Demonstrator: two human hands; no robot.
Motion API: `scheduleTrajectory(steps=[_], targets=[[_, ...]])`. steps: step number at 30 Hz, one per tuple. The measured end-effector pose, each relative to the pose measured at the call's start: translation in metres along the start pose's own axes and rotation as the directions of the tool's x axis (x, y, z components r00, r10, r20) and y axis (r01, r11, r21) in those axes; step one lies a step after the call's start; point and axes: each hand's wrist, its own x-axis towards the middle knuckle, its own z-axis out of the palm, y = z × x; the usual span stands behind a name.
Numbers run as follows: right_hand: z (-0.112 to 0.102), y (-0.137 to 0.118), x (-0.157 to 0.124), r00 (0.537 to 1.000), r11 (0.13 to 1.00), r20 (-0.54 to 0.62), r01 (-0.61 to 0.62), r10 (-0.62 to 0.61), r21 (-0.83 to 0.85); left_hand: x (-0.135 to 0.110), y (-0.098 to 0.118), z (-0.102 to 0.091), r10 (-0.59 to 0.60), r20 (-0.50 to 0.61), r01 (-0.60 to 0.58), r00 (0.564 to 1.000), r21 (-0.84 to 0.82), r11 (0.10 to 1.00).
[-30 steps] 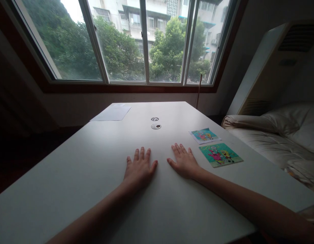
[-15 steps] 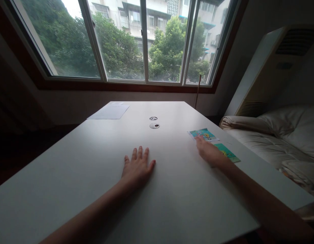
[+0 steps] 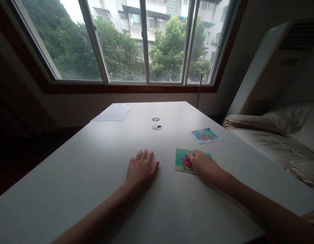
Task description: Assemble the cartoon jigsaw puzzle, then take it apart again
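My left hand (image 3: 143, 166) lies palm down on the white table (image 3: 96, 189), its fingers apart and nothing in them. To its right, my right hand (image 3: 204, 164) grips a green picture card (image 3: 181, 164) with bent fingers pressed on its upper side. Pink and yellow cartoon figures show on the card, which rests flat on the table; the hand covers its right part. Beyond that hand, a second picture sheet (image 3: 205, 135) with a blue-green cartoon print and a white border lies apart from it.
White paper (image 3: 112, 113) rests at the table's far left corner. Two round metal-rimmed fittings (image 3: 157, 126) are set in the tabletop's middle. A pale sofa (image 3: 268, 135) stands along the right, with a tall air conditioner (image 3: 263, 67) behind it. Windows are ahead.
The green card has come left, toward the table's middle, with my right hand on it. Before, it lay by the right edge beside the other picture. My left hand stays on the table.
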Motion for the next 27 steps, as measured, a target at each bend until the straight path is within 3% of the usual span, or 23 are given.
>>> scheduleTrajectory(steps=[4,8,12,16,22,27], targets=[[0.011,-0.017,0.005,0.97,0.957,-0.123,0.231,-0.212,0.177,-0.001,0.0,-0.002,0.202,0.021,-0.201,0.979,-0.049,0.978],[0.01,-0.013,0.011,0.955,0.909,-0.126,0.295,-0.269,0.296,-0.001,-0.003,-0.005,0.415,0.078,-0.4,0.907,-0.154,0.903],[0.001,0.011,0.013,0.968,0.917,0.011,0.235,-0.252,0.324,0.001,-0.004,-0.012,0.39,0.093,-0.371,0.916,-0.171,0.913],[-0.003,0.025,0.021,0.938,0.909,0.108,0.284,-0.33,0.306,0.006,-0.003,-0.025,0.387,0.133,-0.364,0.912,-0.168,0.916],[-0.011,0.009,0.054,0.899,0.894,0.175,0.343,-0.401,0.289,0.024,-0.008,-0.046,0.373,0.277,-0.335,0.886,-0.174,0.926],[-0.018,-0.007,0.082,0.87,0.853,0.196,0.36,-0.453,0.378,0.037,-0.024,-0.057,0.312,0.358,-0.257,0.88,-0.193,0.947]])
